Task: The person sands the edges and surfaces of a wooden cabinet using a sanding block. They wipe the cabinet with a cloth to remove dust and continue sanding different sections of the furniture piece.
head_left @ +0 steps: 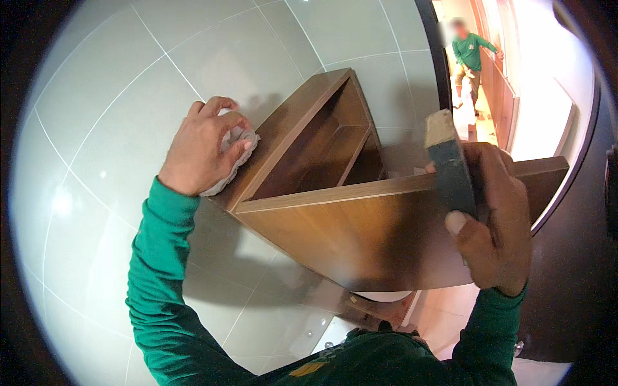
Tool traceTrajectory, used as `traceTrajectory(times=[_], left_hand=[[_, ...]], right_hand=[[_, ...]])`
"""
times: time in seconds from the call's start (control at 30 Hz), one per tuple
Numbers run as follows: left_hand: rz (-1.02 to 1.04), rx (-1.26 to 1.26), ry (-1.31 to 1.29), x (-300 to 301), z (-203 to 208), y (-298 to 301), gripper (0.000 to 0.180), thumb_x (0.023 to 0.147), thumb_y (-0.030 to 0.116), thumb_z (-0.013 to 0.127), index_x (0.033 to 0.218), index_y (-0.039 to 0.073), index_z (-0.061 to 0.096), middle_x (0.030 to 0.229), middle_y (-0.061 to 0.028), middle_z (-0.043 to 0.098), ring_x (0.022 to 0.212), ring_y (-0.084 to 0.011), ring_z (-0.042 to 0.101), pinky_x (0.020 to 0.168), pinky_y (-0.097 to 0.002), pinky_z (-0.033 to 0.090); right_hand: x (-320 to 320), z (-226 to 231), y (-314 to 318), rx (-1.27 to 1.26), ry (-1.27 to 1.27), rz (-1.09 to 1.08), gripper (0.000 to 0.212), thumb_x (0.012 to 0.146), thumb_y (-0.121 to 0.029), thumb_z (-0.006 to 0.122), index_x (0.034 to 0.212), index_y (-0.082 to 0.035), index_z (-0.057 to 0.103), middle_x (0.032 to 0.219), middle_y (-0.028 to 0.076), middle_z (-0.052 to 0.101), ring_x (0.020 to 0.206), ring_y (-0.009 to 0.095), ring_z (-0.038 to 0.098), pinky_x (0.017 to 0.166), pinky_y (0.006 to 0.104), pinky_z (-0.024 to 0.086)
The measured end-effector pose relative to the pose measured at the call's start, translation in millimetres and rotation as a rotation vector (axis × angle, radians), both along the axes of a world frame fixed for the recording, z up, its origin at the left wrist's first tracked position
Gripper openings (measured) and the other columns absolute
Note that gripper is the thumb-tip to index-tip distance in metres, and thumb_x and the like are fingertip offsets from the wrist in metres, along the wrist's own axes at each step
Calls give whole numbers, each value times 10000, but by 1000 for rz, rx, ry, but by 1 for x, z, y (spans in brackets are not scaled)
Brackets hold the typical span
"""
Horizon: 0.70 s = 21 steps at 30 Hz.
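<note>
My left hand (209, 145) has its fingers curled round a crumpled white cloth (222, 175), which rests against the side panel of a brown wooden cabinet (283, 138). In my right hand (499, 212) is a flat, dark, block-shaped thing with a rough tan end (450, 170); its exact kind I cannot make out. My thumb presses on its near face, and the fingers behind it are partly hidden. It stands upright in front of the cabinet's open door (341, 241), near the door's top edge. Inside the cabinet a shelf (354, 154) shows.
Grey tiled walls (122, 116) surround the cabinet. A dark door frame (438, 58) stands at the right, with a person in a green top (470, 51) in the bright room beyond. Below the cabinet, part of a white rounded fixture (383, 296) shows.
</note>
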<state>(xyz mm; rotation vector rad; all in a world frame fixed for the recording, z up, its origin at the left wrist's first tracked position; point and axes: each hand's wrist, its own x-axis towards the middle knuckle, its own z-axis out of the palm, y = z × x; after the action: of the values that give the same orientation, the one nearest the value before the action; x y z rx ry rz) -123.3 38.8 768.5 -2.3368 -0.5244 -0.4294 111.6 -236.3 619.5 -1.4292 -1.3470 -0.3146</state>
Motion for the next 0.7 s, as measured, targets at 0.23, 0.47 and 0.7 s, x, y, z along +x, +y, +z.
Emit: traceTrajectory(times=[0.23, 0.47, 0.7], left_hand=[[49, -753, 157, -12, -18, 30, 344, 814, 288, 888, 857, 50, 644, 718, -89, 614, 694, -214, 584, 671, -381, 470], [-51, -822, 132, 33, -26, 82, 357, 818, 335, 879, 800, 46, 670, 694, -88, 626, 676, -174, 581, 645, -375, 474], [-185, -249, -2, 70, -40, 80, 335, 948, 332, 736, 863, 10, 692, 680, -138, 657, 672, -306, 663, 642, -449, 503]], right_hand=[[-9, 7, -4, -41, 74, 31, 789, 817, -604, 575, 1207, 81, 565, 985, 177, 615, 853, 262, 621, 770, 369, 483], [-26, -1, -12, -4, 33, -135, 839, 827, -669, 577, 1211, 76, 567, 996, 173, 613, 845, 260, 607, 766, 368, 470], [-61, 11, -37, -152, 141, -219, 861, 859, -712, 536, 1292, 31, 575, 1075, 190, 699, 927, 290, 664, 823, 378, 489]])
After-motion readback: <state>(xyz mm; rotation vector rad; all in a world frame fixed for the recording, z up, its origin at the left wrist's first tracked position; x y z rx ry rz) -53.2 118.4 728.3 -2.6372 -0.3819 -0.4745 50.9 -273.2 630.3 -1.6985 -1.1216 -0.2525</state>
